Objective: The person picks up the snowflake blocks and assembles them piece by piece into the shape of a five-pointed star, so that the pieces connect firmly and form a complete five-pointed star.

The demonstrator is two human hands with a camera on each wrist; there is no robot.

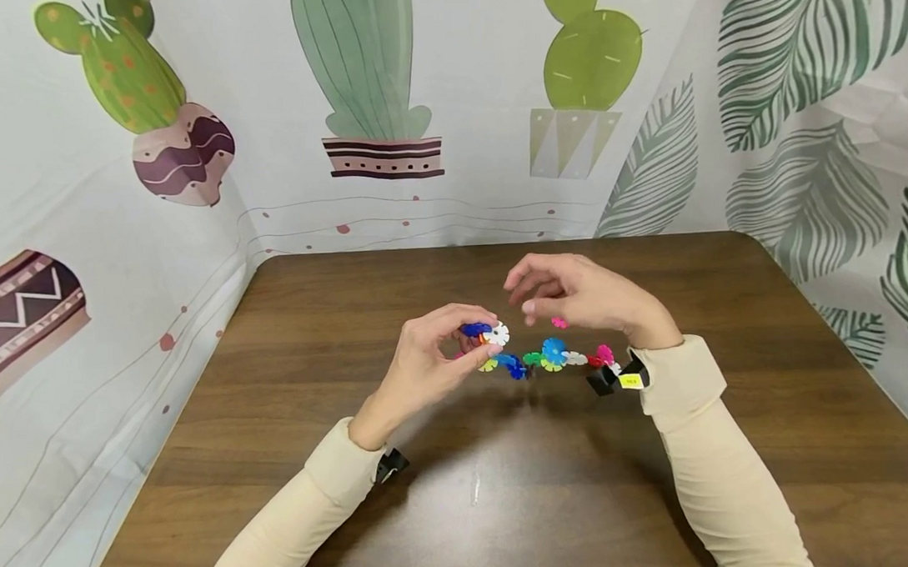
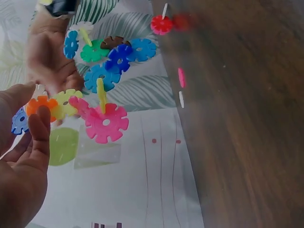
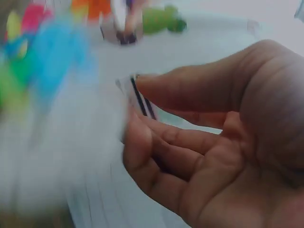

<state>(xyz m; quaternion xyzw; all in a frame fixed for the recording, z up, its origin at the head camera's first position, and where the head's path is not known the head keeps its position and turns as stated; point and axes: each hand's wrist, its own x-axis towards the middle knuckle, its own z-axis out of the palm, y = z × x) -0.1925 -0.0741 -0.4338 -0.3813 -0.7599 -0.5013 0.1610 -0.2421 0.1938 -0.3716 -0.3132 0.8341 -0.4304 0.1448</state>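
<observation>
My left hand pinches one end of a chain of interlocking flower-shaped plastic discs, where a white disc, a blue disc and an orange disc meet. From there the chain runs rightward above the table, through yellow, a large pink disc, several blues and a green disc. My right hand hovers above and behind the chain. Its fingers are loosely bent, and a gap with nothing in it shows between thumb and forefinger in the right wrist view.
Loose discs lie on the brown wooden table: a pink disc below the right hand, and a red disc farther along. A black wrist mount with a yellow label sits at the right cuff. A cactus-print cloth hangs behind.
</observation>
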